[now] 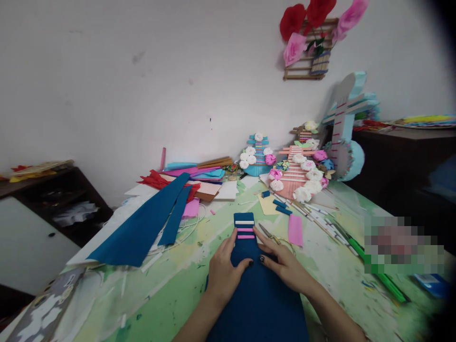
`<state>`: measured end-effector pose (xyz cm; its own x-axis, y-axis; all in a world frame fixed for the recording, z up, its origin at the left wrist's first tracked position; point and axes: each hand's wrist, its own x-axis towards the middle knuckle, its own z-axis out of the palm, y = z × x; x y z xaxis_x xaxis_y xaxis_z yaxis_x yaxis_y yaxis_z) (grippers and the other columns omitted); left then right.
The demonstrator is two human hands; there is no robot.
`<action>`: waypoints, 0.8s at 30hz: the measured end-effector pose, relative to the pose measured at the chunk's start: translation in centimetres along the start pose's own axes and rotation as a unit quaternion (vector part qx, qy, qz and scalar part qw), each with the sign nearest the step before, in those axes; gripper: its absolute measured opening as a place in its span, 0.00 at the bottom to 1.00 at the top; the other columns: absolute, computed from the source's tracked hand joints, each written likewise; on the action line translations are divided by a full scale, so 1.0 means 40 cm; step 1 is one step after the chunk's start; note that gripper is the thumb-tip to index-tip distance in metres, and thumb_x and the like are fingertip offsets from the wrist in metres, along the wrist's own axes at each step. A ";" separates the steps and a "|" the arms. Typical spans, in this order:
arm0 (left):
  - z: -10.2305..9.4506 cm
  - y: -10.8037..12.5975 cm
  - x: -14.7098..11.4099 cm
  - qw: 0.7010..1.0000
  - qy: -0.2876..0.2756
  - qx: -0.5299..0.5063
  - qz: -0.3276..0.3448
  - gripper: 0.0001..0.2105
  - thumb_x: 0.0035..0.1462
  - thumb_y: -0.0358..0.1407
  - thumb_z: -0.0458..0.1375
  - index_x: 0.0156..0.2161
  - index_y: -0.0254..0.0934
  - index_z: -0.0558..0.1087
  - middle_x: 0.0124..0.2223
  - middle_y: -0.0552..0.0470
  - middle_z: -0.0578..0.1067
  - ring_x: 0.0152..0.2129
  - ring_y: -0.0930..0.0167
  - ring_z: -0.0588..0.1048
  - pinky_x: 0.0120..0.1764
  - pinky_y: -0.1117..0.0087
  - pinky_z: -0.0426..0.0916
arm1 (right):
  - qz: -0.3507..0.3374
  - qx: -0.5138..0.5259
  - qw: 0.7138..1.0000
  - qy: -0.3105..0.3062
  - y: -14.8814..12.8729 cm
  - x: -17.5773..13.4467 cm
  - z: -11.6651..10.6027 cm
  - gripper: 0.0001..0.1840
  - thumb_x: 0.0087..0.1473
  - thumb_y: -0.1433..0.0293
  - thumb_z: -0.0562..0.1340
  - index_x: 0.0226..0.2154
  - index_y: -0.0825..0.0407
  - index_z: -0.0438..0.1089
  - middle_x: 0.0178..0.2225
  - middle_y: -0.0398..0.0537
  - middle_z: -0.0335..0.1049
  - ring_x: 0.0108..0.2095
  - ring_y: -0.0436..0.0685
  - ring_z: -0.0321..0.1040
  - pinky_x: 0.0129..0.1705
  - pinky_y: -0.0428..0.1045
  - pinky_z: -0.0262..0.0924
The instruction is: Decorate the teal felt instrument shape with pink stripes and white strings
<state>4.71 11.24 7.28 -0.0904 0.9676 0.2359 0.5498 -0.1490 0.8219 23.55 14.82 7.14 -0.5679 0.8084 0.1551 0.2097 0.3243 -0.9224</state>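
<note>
A dark blue shape (263,304) with a narrow neck lies on the table in front of me. Across its neck run a white strip (244,222) and two pink strips (245,230), one below another. My left hand (224,270) rests along the left side of the neck, its index fingertip at the left end of the pink strips and its thumb on the blue surface. On the other side, my right hand (280,261) mirrors it, index fingertip by the strips' right end. Both hands have their fingers stretched apart. Gold-handled scissors (272,233) lie just beyond my right hand.
Blue offcuts (142,228) and a pile of coloured sheets (210,171) lie at left. Flower-trimmed guitar-like crafts (258,156) stand along the wall. Pink paper (295,230), sticks (313,216) and a green cutter (390,285) lie at right.
</note>
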 end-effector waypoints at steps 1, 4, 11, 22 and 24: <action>0.000 -0.001 0.000 1.000 -0.001 -0.001 -0.001 0.34 0.47 0.33 0.61 0.60 0.41 0.59 0.55 0.46 0.69 0.51 0.62 0.67 0.54 0.60 0.60 | -0.002 0.002 1.000 0.003 0.000 -0.001 0.000 0.33 0.57 0.63 0.56 0.63 0.41 0.45 0.64 0.48 0.43 0.57 0.63 0.57 0.57 0.62 0.50; -0.001 -0.004 -0.001 1.000 0.000 -0.001 0.004 0.34 0.47 0.33 0.61 0.60 0.42 0.59 0.54 0.46 0.69 0.50 0.63 0.68 0.53 0.60 0.61 | -0.002 0.007 1.000 0.024 0.000 -0.003 0.002 0.33 0.57 0.62 0.57 0.62 0.41 0.47 0.62 0.48 0.48 0.56 0.65 0.58 0.56 0.63 0.52; -0.001 -0.012 -0.001 1.000 -0.005 0.007 0.005 0.32 0.47 0.33 0.61 0.59 0.41 0.61 0.54 0.46 0.70 0.52 0.62 0.66 0.54 0.61 0.60 | 0.015 0.030 0.999 0.020 0.002 -0.002 0.004 0.31 0.57 0.62 0.57 0.61 0.43 0.50 0.58 0.49 0.59 0.57 0.64 0.57 0.55 0.62 0.54; 0.012 -0.029 -0.008 1.000 -0.009 0.025 -0.004 0.31 0.48 0.35 0.59 0.59 0.40 0.62 0.55 0.44 0.69 0.51 0.60 0.67 0.54 0.57 0.60 | 0.033 0.007 0.999 0.018 0.016 0.000 0.012 0.31 0.56 0.63 0.57 0.61 0.44 0.51 0.56 0.53 0.61 0.56 0.63 0.58 0.53 0.62 0.56; 0.018 -0.038 -0.011 0.999 -0.012 0.040 0.011 0.29 0.50 0.36 0.57 0.59 0.38 0.62 0.56 0.42 0.68 0.53 0.59 0.66 0.55 0.57 0.59 | 0.040 0.012 0.999 0.021 0.022 0.003 0.016 0.31 0.55 0.63 0.57 0.61 0.43 0.52 0.56 0.51 0.61 0.56 0.63 0.58 0.52 0.61 0.57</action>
<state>4.50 11.20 5.55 -0.0577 0.9689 0.2406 0.6168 -0.1549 0.7718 23.18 14.88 6.11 -0.5158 0.8515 0.0943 0.2337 0.2457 -0.9408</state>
